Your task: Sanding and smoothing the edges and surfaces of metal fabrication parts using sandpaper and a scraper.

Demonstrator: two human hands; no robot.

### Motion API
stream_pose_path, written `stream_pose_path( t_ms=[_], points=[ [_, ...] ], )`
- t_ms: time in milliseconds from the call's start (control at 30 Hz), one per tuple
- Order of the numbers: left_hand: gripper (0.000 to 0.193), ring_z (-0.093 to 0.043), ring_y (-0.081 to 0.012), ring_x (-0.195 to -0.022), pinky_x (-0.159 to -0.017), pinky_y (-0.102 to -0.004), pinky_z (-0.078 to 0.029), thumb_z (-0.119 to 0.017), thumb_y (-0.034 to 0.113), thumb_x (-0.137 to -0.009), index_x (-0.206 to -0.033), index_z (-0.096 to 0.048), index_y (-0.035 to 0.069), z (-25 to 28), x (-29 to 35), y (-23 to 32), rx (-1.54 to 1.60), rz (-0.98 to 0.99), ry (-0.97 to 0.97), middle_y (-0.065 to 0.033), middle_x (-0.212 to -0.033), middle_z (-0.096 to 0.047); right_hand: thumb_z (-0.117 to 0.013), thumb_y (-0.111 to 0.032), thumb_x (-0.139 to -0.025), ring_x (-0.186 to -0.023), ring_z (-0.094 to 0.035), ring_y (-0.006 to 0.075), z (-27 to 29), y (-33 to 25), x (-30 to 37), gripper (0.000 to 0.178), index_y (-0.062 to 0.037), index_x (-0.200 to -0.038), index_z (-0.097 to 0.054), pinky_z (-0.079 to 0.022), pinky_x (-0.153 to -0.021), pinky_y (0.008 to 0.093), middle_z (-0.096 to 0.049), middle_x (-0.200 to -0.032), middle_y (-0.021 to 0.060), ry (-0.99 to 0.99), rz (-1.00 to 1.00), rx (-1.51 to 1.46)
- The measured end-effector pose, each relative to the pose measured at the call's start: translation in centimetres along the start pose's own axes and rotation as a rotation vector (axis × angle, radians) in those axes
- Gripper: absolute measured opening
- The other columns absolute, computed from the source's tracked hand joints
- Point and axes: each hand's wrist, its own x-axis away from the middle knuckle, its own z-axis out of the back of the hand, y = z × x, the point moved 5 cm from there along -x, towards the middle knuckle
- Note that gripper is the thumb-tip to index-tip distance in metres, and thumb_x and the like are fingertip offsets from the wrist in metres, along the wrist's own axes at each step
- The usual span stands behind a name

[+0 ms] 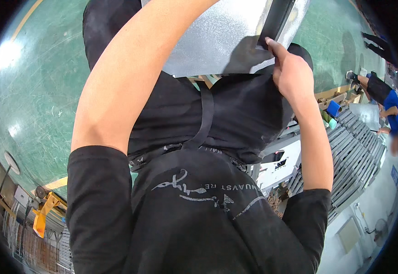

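Observation:
A pale grey metal sheet [203,50] lies over my lap at the top of the view, speckled and shiny, running out past the upper edge. Along its right side lies a dark straight bar [277,20], slanting up and out of view. My right hand [295,73] is closed at the bar's near end, a fingertip pressed on it beside the sheet's edge. How the remaining fingers grip underneath is hidden. Over the sheet's left part reaches my left forearm [125,68]; the hand itself is beyond the top edge. A shadow of my right hand falls on the sheet.
To the right lie stacked grey metal strips [345,146], with a blue container [333,108] beside them. A person in a blue top [393,107] is farther right. A yellow metal part [45,214] and racks stand at lower left. Green floor [39,100] surrounds me.

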Motion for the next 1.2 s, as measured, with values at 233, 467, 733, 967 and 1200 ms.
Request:
stream_pose_path(
  t_ms=[233,467,733,967,1200],
  points=[
    [0.042,-0.056,-0.0313,-0.114,-0.101,-0.0455,-0.038,-0.067,0.042,-0.081,-0.107,-0.073,0.01,0.5,0.1,-0.2,-0.028,-0.007,0.031,-0.0171,-0.108,-0.063,-0.056,-0.007,-0.086,-0.087,-0.069,0.0388,0.5,-0.2,1.0,0.056,-0.0233,-0.14,-0.059,-0.054,-0.077,0.0513,-0.071,-0.089,0.0198,-0.048,-0.055,-0.037],
    [0.041,-0.056,-0.0317,-0.112,-0.101,-0.0453,-0.038,-0.066,0.043,-0.079,-0.102,-0.073,0.01,0.3,-0.1,-0.6,0.037,-0.019,0.066,-0.0171,-0.107,-0.063,-0.055,-0.008,-0.087,-0.084,-0.068,0.0395,1.3,-1.0,1.3,0.055,-0.0204,-0.141,-0.057,-0.053,-0.076,0.0517,-0.07,-0.087,0.0204,-0.046,-0.055,-0.009],
    [0.04,-0.056,-0.0317,-0.111,-0.1,-0.0448,-0.038,-0.067,0.041,-0.079,-0.101,-0.073,0.009,0.3,0.1,-0.2,0.053,-0.035,0.108,-0.0177,-0.105,-0.062,-0.057,-0.008,-0.085,-0.086,-0.069,0.0407,0.9,-1.1,1.4,0.058,-0.0185,-0.141,-0.056,-0.054,-0.076,0.0511,-0.071,-0.092,0.021,-0.099,-0.067,0.016],
    [0.039,-0.056,-0.0326,-0.111,-0.099,-0.0449,-0.039,-0.065,0.039,-0.079,-0.102,-0.072,0.007,0.7,-0.5,-0.7,0.073,-0.01,0.024,-0.0185,-0.107,-0.062,-0.056,-0.003,-0.094,-0.073,-0.067,0.0201,2.5,1.6,8.3,0.056,-0.011,-0.149,-0.047,-0.055,-0.072,0.0337,-0.072,-0.088,0.0098,0.007,-0.191,-0.676],
    [0.039,-0.056,-0.0333,-0.11,-0.099,-0.0454,-0.039,-0.065,0.038,-0.08,-0.102,-0.071,0.007,0.4,-0.4,-0.3,0.052,-0.02,0.018,-0.019,-0.106,-0.062,-0.049,0.0,-0.1,-0.079,-0.065,0.0136,-0.5,2.6,6.6,0.033,-0.0028,-0.132,-0.054,-0.052,-0.078,0.0295,-0.07,-0.097,0.0084,0.091,-0.355,-0.987]
  ],
)
